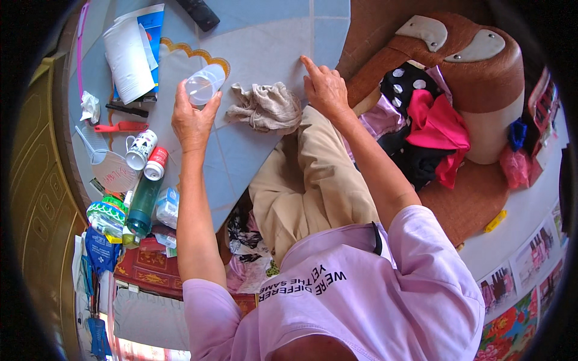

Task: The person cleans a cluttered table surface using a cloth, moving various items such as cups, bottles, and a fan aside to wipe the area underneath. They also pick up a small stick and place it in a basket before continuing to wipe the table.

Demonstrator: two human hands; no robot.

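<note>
While a pale blue tiled table (271,42) spreads beneath the crumpled grey cloth (268,108), a brown-and-cream chair (486,78) heaped with colourful clothes (430,120) stands to the right of that cloth. Just right of it, my right hand (325,90) is loosely open, index finger outstretched, gripping nothing I can see. Left of the cloth, my left hand (195,117) curves partly closed, thumb and fingers around a translucent cup (205,84).
</note>
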